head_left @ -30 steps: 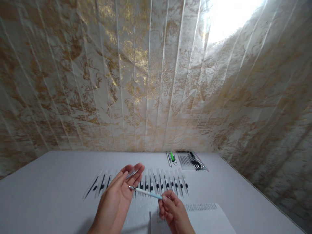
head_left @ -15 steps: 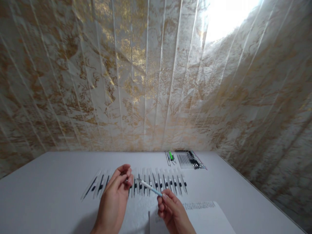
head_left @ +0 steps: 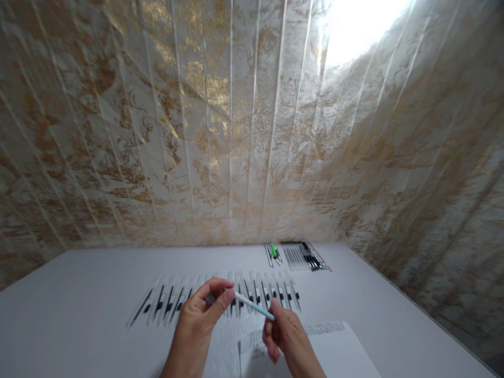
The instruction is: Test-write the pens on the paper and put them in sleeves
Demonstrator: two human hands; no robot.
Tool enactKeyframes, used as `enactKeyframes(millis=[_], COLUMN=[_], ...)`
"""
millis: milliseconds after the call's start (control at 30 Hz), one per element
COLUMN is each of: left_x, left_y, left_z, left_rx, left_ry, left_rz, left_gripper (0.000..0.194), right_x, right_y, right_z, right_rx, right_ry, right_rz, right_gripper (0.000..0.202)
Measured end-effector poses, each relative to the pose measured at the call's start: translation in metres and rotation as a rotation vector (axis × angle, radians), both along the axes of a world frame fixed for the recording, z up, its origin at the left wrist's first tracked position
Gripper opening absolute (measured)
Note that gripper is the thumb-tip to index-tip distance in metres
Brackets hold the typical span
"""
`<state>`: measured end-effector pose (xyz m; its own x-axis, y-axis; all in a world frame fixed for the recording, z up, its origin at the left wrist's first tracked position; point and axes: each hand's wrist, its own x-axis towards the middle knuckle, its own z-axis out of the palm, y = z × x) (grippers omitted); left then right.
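A slim pen (head_left: 254, 306), white at one end and light blue at the other, slants between my two hands above the table. My left hand (head_left: 202, 315) is closed, with thumb and fingers pinched at the pen's white end, whose tip they hide. The blue end sits in the grip of my right hand (head_left: 285, 331), between thumb and forefinger. Behind and below the hands lies a long row of clear pen parts (head_left: 258, 291), each with a thin dark refill and a small black piece. The left hand covers part of this row.
Sheets of paper with writing (head_left: 334, 341) lie at the front right of the white table (head_left: 98, 299). Farther back are a green highlighter (head_left: 274, 251) beside thin pens, and a group of black pens and refills (head_left: 307, 256). A gold-patterned curtain (head_left: 220, 131) hangs behind the table.
My left fingers have come down onto the pen's white end, which was free before; a small shiny piece seen in them is now hidden. The right hand has shifted slightly right and turned.
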<state>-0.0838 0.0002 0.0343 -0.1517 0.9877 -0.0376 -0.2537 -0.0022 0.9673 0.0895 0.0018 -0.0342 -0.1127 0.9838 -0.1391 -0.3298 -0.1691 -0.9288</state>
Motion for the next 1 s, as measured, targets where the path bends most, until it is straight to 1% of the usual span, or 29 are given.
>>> enactKeyframes(millis=[67,133,200,300,400,467,533,633,700,767,833,933,1000], left_x=[0.0,-0.001,-0.001,0.001,0.003,0.003,0.004,0.006,0.008,0.008,0.009,0.009,0.009], left_y=[0.0,0.0,0.0,-0.001,-0.002,-0.003,-0.004,-0.004,-0.004,-0.004,-0.004,-0.005,-0.007], left_z=[0.002,0.003,0.004,0.006,0.008,0.009,0.009,0.01,0.01,0.01,0.01,0.009,0.008], left_rx=[-0.022,-0.035,-0.05,-0.084,-0.092,-0.087,-0.092,-0.108,-0.116,-0.11,-0.102,-0.105,-0.1], left_ry=[-0.054,-0.088,-0.131,-0.215,-0.268,-0.284,-0.291,-0.308,-0.318,-0.323,-0.329,-0.32,-0.3], left_rz=[0.012,0.036,0.03,0.018,0.048,0.052,0.048,0.047,0.044,0.044,0.044,0.024,-0.007], left_gripper=[0.054,0.054,0.054,0.055,0.056,0.055,0.056,0.059,0.058,0.056,0.055,0.055,0.054], right_x=[0.005,0.009,0.013,0.016,0.017,0.016,0.016,0.016,0.017,0.017,0.018,0.019,0.02], right_y=[0.001,0.002,0.001,-0.001,-0.003,-0.003,-0.004,-0.004,-0.003,-0.003,-0.002,-0.002,-0.002], right_z=[0.005,0.011,0.018,0.022,0.023,0.025,0.027,0.03,0.031,0.031,0.031,0.03,0.031], right_rx=[0.056,0.145,0.211,0.252,0.279,0.288,0.285,0.266,0.248,0.249,0.278,0.295,0.266], right_ry=[-0.019,-0.011,-0.039,-0.132,-0.188,-0.209,-0.241,-0.284,-0.277,-0.237,-0.199,-0.245,-0.297], right_rz=[0.04,0.036,0.027,0.023,-0.029,-0.05,-0.031,-0.002,0.02,0.031,0.002,-0.051,-0.024], right_gripper=[0.062,0.051,0.044,0.039,0.039,0.039,0.039,0.05,0.058,0.054,0.05,0.042,0.052])
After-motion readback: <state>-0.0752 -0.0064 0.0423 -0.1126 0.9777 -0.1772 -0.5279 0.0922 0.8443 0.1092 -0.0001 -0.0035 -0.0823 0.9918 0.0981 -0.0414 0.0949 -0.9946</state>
